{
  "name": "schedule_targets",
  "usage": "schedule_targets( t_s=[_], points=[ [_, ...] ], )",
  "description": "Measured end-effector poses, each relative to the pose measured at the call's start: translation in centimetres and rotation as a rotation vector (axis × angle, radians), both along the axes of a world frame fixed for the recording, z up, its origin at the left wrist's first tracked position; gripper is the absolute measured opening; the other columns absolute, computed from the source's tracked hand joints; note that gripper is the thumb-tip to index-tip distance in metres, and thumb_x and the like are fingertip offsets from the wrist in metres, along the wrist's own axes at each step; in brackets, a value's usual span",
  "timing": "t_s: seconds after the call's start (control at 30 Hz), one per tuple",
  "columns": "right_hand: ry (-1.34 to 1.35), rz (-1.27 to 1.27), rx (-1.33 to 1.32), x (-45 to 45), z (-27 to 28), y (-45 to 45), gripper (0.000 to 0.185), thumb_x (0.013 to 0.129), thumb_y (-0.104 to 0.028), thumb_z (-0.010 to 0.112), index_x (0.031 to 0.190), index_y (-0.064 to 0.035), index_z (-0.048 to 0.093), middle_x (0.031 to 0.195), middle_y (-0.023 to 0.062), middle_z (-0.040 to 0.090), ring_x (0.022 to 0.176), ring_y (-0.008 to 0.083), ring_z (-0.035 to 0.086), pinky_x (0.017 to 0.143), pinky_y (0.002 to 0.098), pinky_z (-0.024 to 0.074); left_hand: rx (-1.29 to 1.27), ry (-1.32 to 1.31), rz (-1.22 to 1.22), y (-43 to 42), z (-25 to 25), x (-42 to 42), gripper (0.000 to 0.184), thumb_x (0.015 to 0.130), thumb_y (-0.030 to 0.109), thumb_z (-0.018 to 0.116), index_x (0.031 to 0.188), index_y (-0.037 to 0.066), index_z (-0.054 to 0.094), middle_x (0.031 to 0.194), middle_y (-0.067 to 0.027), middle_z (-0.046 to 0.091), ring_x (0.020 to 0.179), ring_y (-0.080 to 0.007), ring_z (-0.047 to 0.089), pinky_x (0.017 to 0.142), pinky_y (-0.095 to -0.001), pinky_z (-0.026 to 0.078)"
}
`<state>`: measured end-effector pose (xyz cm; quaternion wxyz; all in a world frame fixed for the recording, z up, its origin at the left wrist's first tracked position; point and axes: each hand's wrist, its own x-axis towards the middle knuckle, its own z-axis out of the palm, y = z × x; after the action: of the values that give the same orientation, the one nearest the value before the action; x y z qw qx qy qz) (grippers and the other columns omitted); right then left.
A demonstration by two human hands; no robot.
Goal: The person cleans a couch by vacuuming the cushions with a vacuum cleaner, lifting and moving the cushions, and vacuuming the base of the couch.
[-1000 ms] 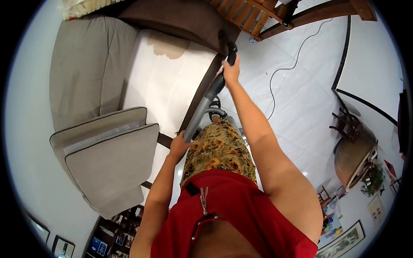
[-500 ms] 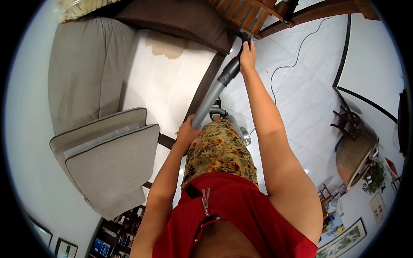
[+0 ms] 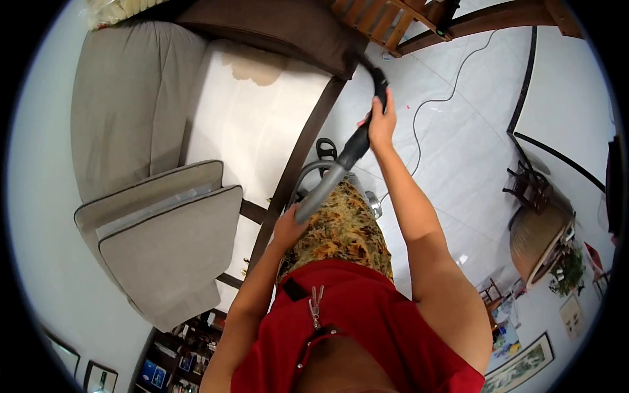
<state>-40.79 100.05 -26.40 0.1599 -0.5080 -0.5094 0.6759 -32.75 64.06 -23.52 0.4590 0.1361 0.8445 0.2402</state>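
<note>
A grey vacuum cleaner tube (image 3: 320, 193) with a black upper section slants across in front of my legs. My right hand (image 3: 382, 124) is wrapped around the black part, below its curved end (image 3: 379, 78). Lower down, my left hand (image 3: 288, 227) grips the grey part near my thigh. The curved black end reaches toward the brown cushion's corner; its tip is blurred, and I cannot tell if it touches. Part of the vacuum cleaner body (image 3: 372, 203) shows by my patterned clothing, which hides much of it. A grey hose (image 3: 304, 171) bends beside a black slipper (image 3: 325, 149).
At the left stands a sofa frame with a stained white base (image 3: 262, 118), a brown cushion (image 3: 275, 33) and grey cushions (image 3: 173, 242). A cable (image 3: 432, 101) runs over the tiled floor (image 3: 472, 144). Wooden slatted furniture (image 3: 377, 19) is ahead; a large pot (image 3: 540, 239) stands right.
My right hand has come back toward my body with the black part of the tube. The tube's curved end has come into fuller view, and the slipper and hose show more.
</note>
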Motion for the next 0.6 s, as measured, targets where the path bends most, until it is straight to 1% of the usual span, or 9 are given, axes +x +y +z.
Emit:
schedule_targets(
  t_s=[0.07, 0.13, 0.2, 0.23, 0.33, 0.37, 0.47, 0.53, 0.6],
  points=[
    [0.004, -0.055, -0.016, -2.4, 0.1, 2.3, 0.057, 0.098, -0.022, 0.059, 0.150, -0.0132, 0.039, 0.068, 0.0064, 0.050, 0.050, 0.0173, 0.053, 0.043, 0.0344, 0.0521, 0.004, 0.038, 0.012, 1.9, -1.2, -1.6, 0.068, 0.082, 0.031, 0.077, 0.137, 0.005, 0.047, 0.110, -0.0249, 0.068, 0.097, -0.0385, 0.068, 0.082, -0.0473, 0.054],
    [0.035, -0.123, -0.062, -5.1, -2.3, 4.7, 0.060, 0.095, -0.022, 0.062, 0.149, -0.0128, 0.040, 0.070, 0.0074, 0.052, 0.052, 0.0179, 0.054, 0.044, 0.0353, 0.0535, 0.001, 0.005, 0.051, 4.1, -2.2, -4.0, 0.070, 0.082, 0.033, 0.078, 0.138, 0.004, 0.046, 0.107, -0.0244, 0.069, 0.094, -0.0386, 0.069, 0.081, -0.0469, 0.054],
    [-0.079, -0.129, 0.087, -7.1, -2.9, 5.8, 0.062, 0.093, -0.024, 0.063, 0.150, -0.0128, 0.041, 0.081, 0.0124, 0.059, 0.055, 0.0195, 0.058, 0.045, 0.0360, 0.0535, -0.009, 0.088, 0.025, 5.5, -3.1, -6.2, 0.072, 0.082, 0.033, 0.078, 0.139, 0.005, 0.045, 0.105, -0.0236, 0.069, 0.092, -0.0384, 0.069, 0.080, -0.0468, 0.054],
    [-0.116, -0.167, 0.141, -7.5, -3.6, 6.2, 0.062, 0.091, -0.021, 0.064, 0.149, -0.0116, 0.043, 0.085, 0.0137, 0.059, 0.056, 0.0203, 0.057, 0.047, 0.0369, 0.0556, -0.015, 0.128, 0.016, 5.9, -3.3, -6.7, 0.072, 0.082, 0.034, 0.078, 0.139, 0.006, 0.044, 0.104, -0.0232, 0.069, 0.091, -0.0383, 0.069, 0.079, -0.0468, 0.054],
    [-0.110, -0.118, 0.040, -6.7, -6.2, 6.6, 0.063, 0.090, -0.017, 0.063, 0.149, -0.0106, 0.042, 0.086, 0.0140, 0.059, 0.057, 0.0217, 0.059, 0.048, 0.0378, 0.0565, -0.079, 0.052, 0.004, 5.9, -3.1, -7.9, 0.067, 0.082, 0.031, 0.078, 0.137, 0.006, 0.047, 0.112, -0.0233, 0.068, 0.097, -0.0390, 0.067, 0.083, -0.0478, 0.054],
    [-0.077, -0.088, 0.063, -5.8, -6.4, 6.2, 0.065, 0.090, -0.015, 0.063, 0.150, -0.0111, 0.039, 0.072, 0.0094, 0.054, 0.052, 0.0203, 0.055, 0.045, 0.0368, 0.0546, -0.057, 0.013, -0.011, 5.2, -2.9, -7.6, 0.067, 0.083, 0.032, 0.077, 0.137, 0.007, 0.047, 0.116, -0.0220, 0.066, 0.102, -0.0389, 0.066, 0.087, -0.0475, 0.053],
    [-0.090, 0.049, 0.060, -1.3, -5.9, 4.2, 0.065, 0.091, -0.014, 0.062, 0.151, -0.0130, 0.037, 0.073, 0.0087, 0.054, 0.051, 0.0188, 0.054, 0.043, 0.0355, 0.0530, 0.032, -0.005, -0.063, 1.2, -4.2, -2.9, 0.068, 0.083, 0.031, 0.077, 0.138, 0.009, 0.046, 0.120, -0.0210, 0.065, 0.107, -0.0390, 0.064, 0.091, -0.0474, 0.051],
    [-0.161, 0.109, -0.003, 1.5, -4.1, 2.2, 0.065, 0.092, -0.014, 0.062, 0.152, -0.0144, 0.037, 0.072, 0.0080, 0.054, 0.050, 0.0169, 0.053, 0.043, 0.0349, 0.0526, 0.036, -0.101, -0.058, 0.8, -1.0, -0.6, 0.068, 0.081, 0.030, 0.078, 0.138, 0.009, 0.047, 0.120, -0.0208, 0.065, 0.109, -0.0390, 0.063, 0.092, -0.0470, 0.049],
    [-0.186, 0.108, -0.081, 3.6, -3.4, 1.2, 0.064, 0.091, -0.015, 0.062, 0.151, -0.0176, 0.039, 0.079, 0.0105, 0.059, 0.047, 0.0179, 0.056, 0.044, 0.0342, 0.0531, 0.094, -0.038, -0.115, -1.3, -2.1, 3.3, 0.067, 0.081, 0.031, 0.079, 0.137, 0.009, 0.048, 0.119, -0.0214, 0.065, 0.108, -0.0392, 0.063, 0.091, -0.0472, 0.050]
  ],
)
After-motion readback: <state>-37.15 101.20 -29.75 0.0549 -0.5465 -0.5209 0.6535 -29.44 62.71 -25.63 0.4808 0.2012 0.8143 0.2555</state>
